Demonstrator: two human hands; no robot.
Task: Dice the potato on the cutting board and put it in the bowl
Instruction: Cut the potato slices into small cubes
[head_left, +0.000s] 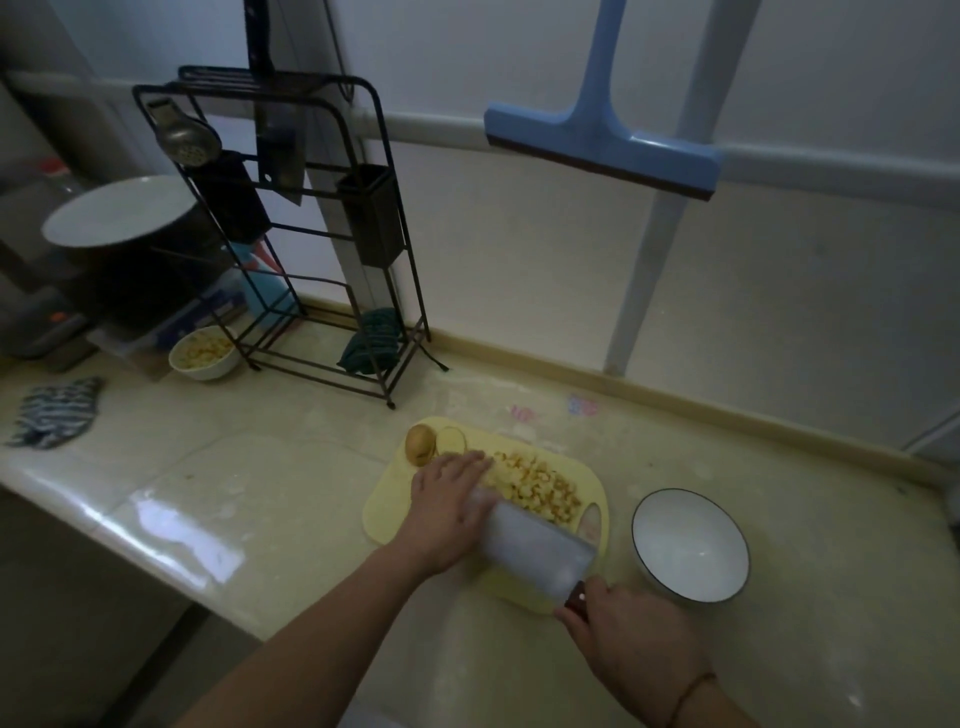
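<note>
Nearest to me, my right hand (631, 636) is gripping the brown handle of the big knife (535, 545), fingers curled round it. The wide blade is lying low over the near part of the yellow cutting board (382, 512), and its long side is running from my right hand up and to the left, toward my other hand.

A little farther, my left hand (449, 501) is resting on the board with fingers stretched out flat, not clenched, touching the left edge of the pile of diced potato (537, 486). It looks like it is pushing the bits toward the blade, but I cannot tell for sure.

The diced potato is sitting in the middle of the board, just past the blade. The white bowl (691, 545) is just to the right of the board, apart from it, and it looks empty. So the bowl is on the right of the pile, nearer my right hand. I think the bits need to be scooped onto the blade and carried right.

At the far left corner of the board, a potato end (420, 442) and a round slice (450, 440) are waiting uncut.

Farther left, by the black rack (311, 234), a small bowl (203, 353) is holding more yellow bits.
</note>
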